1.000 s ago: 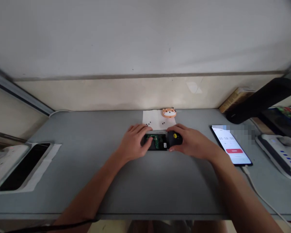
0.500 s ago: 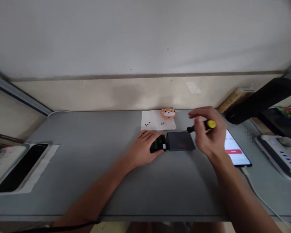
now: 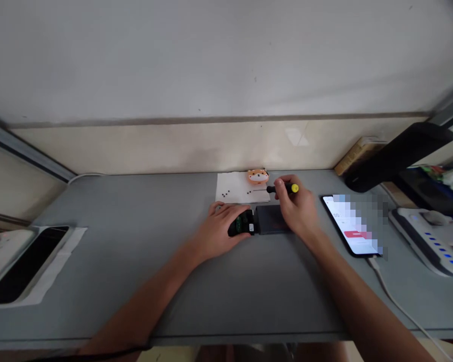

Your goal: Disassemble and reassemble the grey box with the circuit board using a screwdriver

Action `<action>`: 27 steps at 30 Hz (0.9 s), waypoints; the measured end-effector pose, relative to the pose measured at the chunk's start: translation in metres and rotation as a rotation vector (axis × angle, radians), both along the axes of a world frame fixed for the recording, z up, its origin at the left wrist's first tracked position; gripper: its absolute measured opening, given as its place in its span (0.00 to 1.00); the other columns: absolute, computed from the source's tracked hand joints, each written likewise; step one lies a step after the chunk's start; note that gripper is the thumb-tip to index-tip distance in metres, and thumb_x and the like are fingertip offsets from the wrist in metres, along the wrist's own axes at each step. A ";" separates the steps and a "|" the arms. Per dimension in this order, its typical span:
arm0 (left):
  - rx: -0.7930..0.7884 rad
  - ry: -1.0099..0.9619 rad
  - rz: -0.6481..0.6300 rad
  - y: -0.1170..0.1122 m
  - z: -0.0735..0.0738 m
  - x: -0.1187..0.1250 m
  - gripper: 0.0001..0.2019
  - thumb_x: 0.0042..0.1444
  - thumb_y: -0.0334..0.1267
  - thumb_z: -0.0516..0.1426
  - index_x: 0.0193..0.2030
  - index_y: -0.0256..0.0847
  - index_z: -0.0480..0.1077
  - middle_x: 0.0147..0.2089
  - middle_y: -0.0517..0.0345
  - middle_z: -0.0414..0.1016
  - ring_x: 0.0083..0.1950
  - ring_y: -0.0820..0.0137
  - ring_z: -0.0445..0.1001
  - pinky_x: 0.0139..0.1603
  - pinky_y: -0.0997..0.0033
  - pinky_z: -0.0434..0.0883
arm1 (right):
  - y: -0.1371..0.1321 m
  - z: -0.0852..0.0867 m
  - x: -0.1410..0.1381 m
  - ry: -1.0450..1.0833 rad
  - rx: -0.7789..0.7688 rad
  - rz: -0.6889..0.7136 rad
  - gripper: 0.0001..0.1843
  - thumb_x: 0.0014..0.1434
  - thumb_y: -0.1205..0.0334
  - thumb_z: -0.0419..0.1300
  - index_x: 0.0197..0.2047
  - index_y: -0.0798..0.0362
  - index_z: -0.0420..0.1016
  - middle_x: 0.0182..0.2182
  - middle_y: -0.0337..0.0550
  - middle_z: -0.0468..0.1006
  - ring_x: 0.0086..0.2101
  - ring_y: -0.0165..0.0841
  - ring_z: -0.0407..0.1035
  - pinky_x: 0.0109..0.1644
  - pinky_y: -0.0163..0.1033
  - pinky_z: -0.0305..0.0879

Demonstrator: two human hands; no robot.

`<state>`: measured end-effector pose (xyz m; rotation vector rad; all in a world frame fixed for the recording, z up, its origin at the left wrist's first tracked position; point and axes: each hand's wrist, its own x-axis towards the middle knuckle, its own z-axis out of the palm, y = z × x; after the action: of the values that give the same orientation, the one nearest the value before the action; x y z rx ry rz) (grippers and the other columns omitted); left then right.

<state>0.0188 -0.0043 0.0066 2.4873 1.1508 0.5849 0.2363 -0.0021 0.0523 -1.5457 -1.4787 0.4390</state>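
My left hand (image 3: 222, 226) lies curled over the left end of a small black device (image 3: 244, 224) with a green circuit board showing. A dark grey flat cover (image 3: 271, 219) lies just to the right of it. My right hand (image 3: 299, 208) is closed around a black screwdriver with a yellow end (image 3: 284, 188), held above the cover's far edge. Beyond it, a white paper sheet (image 3: 234, 187) carries several tiny black screws (image 3: 224, 193) and an orange animal-shaped figure (image 3: 258, 176).
A lit phone (image 3: 353, 229) with a white cable lies to the right on the grey desk (image 3: 136, 241). A white power strip (image 3: 430, 236) and a black lamp head (image 3: 396, 156) stand far right. Another dark phone (image 3: 26, 261) rests on white paper at the left edge.
My right hand lifted off the device with the screwdriver, swung right, then came back left toward the paper. The grey cover now lies beside the device. My left hand stayed on it.
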 end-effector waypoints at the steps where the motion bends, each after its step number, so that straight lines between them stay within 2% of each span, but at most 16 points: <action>1: -0.003 0.005 0.002 0.000 0.000 0.000 0.27 0.61 0.41 0.65 0.65 0.47 0.64 0.63 0.50 0.75 0.64 0.57 0.73 0.72 0.50 0.58 | 0.000 0.000 -0.001 -0.005 -0.010 0.005 0.30 0.65 0.32 0.50 0.40 0.51 0.74 0.24 0.42 0.78 0.23 0.34 0.68 0.29 0.38 0.58; 9: 0.008 -0.013 -0.004 -0.004 0.004 -0.002 0.32 0.62 0.41 0.62 0.70 0.47 0.58 0.64 0.49 0.74 0.65 0.54 0.71 0.72 0.47 0.58 | 0.000 -0.005 -0.004 -0.011 -0.030 0.026 0.29 0.64 0.32 0.50 0.41 0.50 0.74 0.27 0.44 0.80 0.26 0.36 0.71 0.31 0.38 0.59; 17: 0.040 -0.023 -0.014 -0.005 0.002 -0.003 0.31 0.62 0.39 0.61 0.71 0.47 0.57 0.63 0.49 0.75 0.65 0.54 0.71 0.71 0.46 0.59 | 0.000 -0.003 0.002 0.035 0.041 -0.001 0.28 0.66 0.34 0.51 0.39 0.51 0.73 0.22 0.39 0.76 0.21 0.31 0.65 0.27 0.37 0.56; 22: 0.041 -0.013 -0.006 -0.004 0.002 -0.002 0.30 0.62 0.39 0.61 0.70 0.46 0.59 0.62 0.49 0.75 0.63 0.54 0.72 0.71 0.46 0.60 | 0.002 -0.001 0.004 0.144 0.093 -0.027 0.27 0.66 0.34 0.52 0.37 0.51 0.72 0.22 0.37 0.75 0.23 0.31 0.68 0.28 0.36 0.59; 27: 0.052 -0.010 -0.010 -0.004 0.001 -0.003 0.26 0.62 0.38 0.62 0.65 0.45 0.62 0.60 0.49 0.76 0.61 0.55 0.74 0.70 0.46 0.61 | 0.001 0.001 0.004 0.239 0.129 -0.083 0.29 0.65 0.33 0.52 0.33 0.51 0.72 0.18 0.34 0.69 0.20 0.28 0.64 0.25 0.35 0.56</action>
<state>0.0162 -0.0082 0.0076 2.5293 1.1326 0.6322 0.2401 -0.0009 0.0537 -1.3957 -1.2303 0.4540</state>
